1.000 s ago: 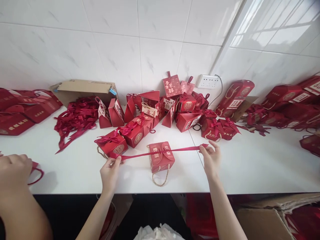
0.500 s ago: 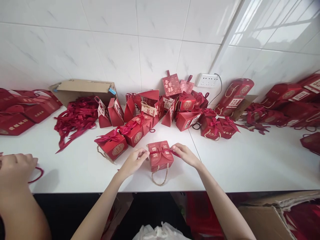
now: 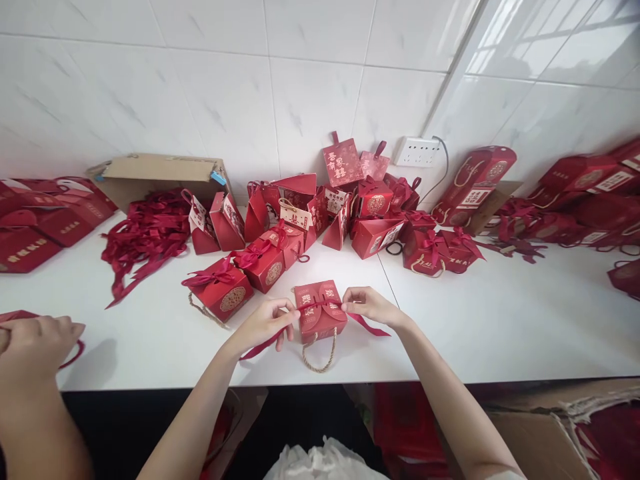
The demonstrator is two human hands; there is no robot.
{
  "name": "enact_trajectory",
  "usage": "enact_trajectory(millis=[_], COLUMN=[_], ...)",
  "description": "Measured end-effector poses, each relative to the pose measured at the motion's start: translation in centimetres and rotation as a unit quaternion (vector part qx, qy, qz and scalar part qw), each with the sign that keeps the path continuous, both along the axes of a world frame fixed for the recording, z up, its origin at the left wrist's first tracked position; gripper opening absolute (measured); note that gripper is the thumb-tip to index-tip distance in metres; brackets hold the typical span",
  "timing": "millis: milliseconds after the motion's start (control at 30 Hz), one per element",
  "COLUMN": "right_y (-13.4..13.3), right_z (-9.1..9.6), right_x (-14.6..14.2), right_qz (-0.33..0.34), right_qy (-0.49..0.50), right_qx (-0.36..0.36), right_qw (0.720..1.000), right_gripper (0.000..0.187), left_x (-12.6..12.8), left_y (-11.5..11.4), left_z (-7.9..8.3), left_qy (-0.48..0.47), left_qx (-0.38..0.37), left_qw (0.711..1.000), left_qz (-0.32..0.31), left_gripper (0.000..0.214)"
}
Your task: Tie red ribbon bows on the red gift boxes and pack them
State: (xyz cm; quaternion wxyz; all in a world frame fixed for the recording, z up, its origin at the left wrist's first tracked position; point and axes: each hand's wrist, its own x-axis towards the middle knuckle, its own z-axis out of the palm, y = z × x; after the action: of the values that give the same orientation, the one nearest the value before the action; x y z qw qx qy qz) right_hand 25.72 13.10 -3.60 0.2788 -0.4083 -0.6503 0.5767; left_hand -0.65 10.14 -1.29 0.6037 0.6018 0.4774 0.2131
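A small red gift box (image 3: 320, 319) with gold characters and a rope handle stands near the front edge of the white table (image 3: 500, 327). A dark red ribbon (image 3: 367, 324) crosses its top, and both ends hang down over the table on either side. My left hand (image 3: 265, 321) pinches the ribbon at the box's left top edge. My right hand (image 3: 367, 305) pinches it at the right top edge. Both hands touch the box.
Finished boxes with bows (image 3: 223, 287) stand just left of it, and more red boxes (image 3: 373, 233) are heaped behind. A pile of loose ribbons (image 3: 147, 237) and a cardboard carton (image 3: 160, 175) lie back left. Another person's hand (image 3: 35, 343) works at the near left.
My hands held the ribbon stretched wide across the box, then came together at the box top. The ribbon ends now hang down loose on both sides.
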Motion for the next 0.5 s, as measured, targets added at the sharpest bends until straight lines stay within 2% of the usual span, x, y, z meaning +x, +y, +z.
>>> enact_trajectory(millis=[200, 367, 500], right_y=[-0.1, 0.3, 0.9], right_z=[0.5, 1.0, 0.9], right_x=[0.0, 0.0, 0.3], right_qz=[0.016, 0.011, 0.012], right_qy=[0.0, 0.018, 0.036], right_qx=[-0.016, -0.041, -0.059], right_qw=[1.0, 0.999, 0.998], right_gripper=[0.043, 0.044, 0.04], left_x=[0.0, -0.6, -0.5], left_y=[0.0, 0.3, 0.8], left_z=[0.4, 0.8, -0.5], left_qy=[0.07, 0.029, -0.033], left_qx=[0.075, 0.037, -0.019], left_qw=[0.995, 0.999, 0.999], left_qz=[0.017, 0.009, 0.022], left_gripper=[0.03, 0.038, 0.039])
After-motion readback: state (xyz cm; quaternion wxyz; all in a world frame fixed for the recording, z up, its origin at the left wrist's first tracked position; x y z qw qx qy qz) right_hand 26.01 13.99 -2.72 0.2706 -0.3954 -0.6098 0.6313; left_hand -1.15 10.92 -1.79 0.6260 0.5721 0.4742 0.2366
